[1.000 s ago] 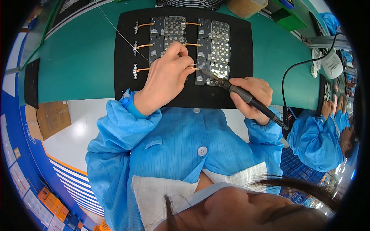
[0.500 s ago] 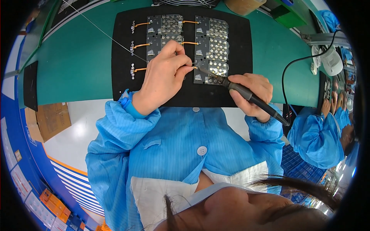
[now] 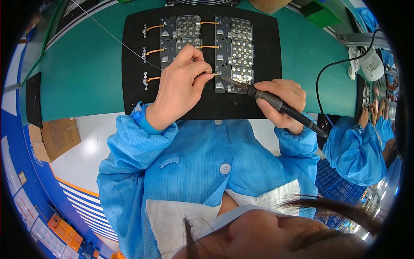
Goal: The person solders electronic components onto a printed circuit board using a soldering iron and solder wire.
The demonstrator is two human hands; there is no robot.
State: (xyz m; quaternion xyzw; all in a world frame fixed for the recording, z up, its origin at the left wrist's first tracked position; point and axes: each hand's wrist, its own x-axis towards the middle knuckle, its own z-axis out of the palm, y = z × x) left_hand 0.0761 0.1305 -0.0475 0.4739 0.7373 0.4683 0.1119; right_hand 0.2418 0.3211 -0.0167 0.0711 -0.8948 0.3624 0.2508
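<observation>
My left hand (image 3: 179, 88) is closed in a pinch, with thin solder wire (image 3: 116, 39) running in from the upper left and its end poking past my fingertips. Just below that end, an orange lead tip shows at the left edge of the lower right circuit board (image 3: 221, 86); whether my fingers also grip this lead is hidden. Wrapped round the handle of a soldering iron (image 3: 276, 102) is my right hand (image 3: 290, 91). The iron's tip points left and meets the board's edge beside the lead. My left hand covers most of the lower left board.
Several more boards (image 3: 222, 28) with orange leads (image 3: 210, 46) lie in two columns on a black mat (image 3: 254, 108) over the green table (image 3: 82, 77). The iron's black cable (image 3: 319, 86) loops up at right. A co-worker's blue sleeve (image 3: 353, 151) is farther right.
The mat and boards have shifted slightly left and up in the picture. Both hands keep nearly the same pose, wire and iron still meeting at the board's edge.
</observation>
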